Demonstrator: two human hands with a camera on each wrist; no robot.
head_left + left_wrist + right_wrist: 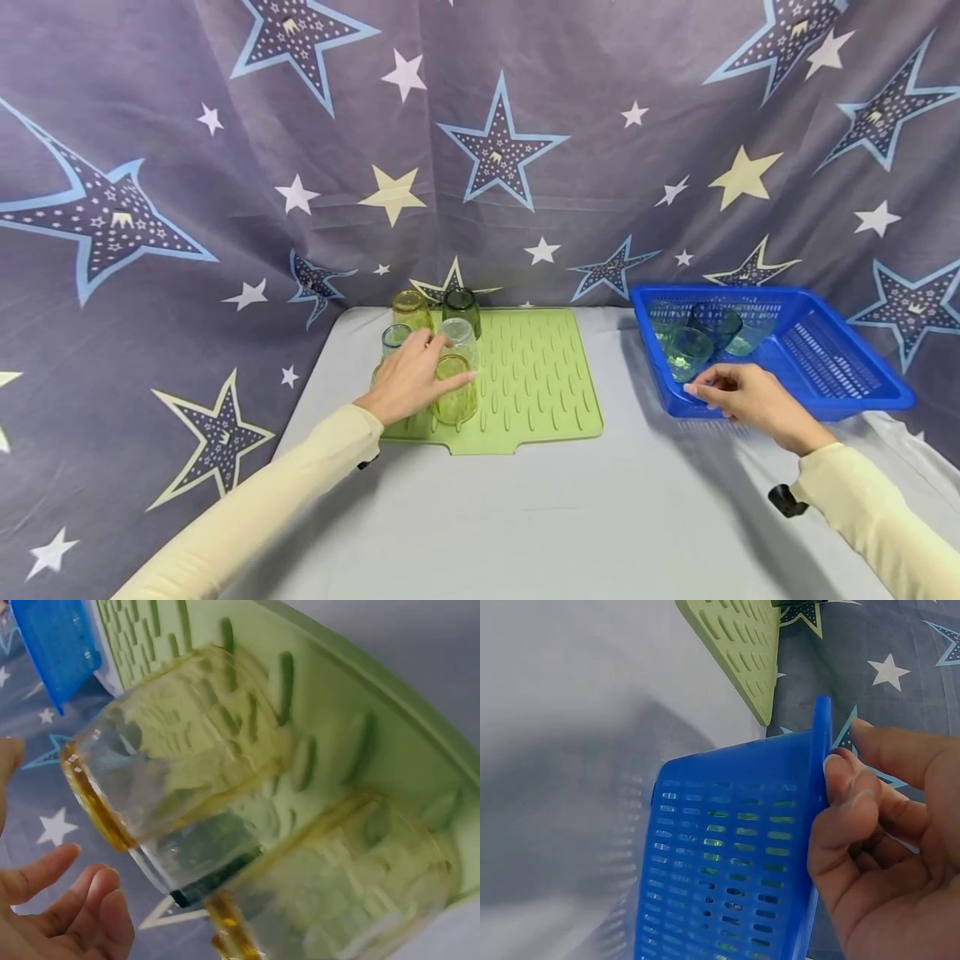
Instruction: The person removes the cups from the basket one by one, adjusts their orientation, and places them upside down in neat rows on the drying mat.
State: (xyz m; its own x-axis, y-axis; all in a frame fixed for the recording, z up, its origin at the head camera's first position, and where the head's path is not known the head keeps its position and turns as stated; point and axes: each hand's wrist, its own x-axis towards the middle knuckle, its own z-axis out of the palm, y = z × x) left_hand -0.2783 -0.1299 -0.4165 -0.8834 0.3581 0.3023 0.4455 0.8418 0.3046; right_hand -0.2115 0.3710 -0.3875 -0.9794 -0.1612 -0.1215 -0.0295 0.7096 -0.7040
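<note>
My left hand [412, 375] reaches over a cluster of upturned glasses on a light green drying mat [536, 375]. Its thumb lies across a yellow glass [455, 398], beside a clear glass [459, 335]. In the left wrist view, the fingers [97, 900] are spread and apart from the yellow glass [180, 750] and its amber base. Another yellow glass [345, 885] stands nearby. At the near-left corner of a blue basket [847, 406], my right hand [750, 400] has loosely curled fingers [844, 821] at the rim; contact is unclear.
An amber glass [411, 308] and a dark green glass [462, 310] stand at the mat's back. A bluish glass [395, 336] is partly behind the left hand. Inside the basket are several glasses, including a green one [687, 350] and a dark blue one [714, 323]. A star-patterned curtain [585, 167] hangs behind.
</note>
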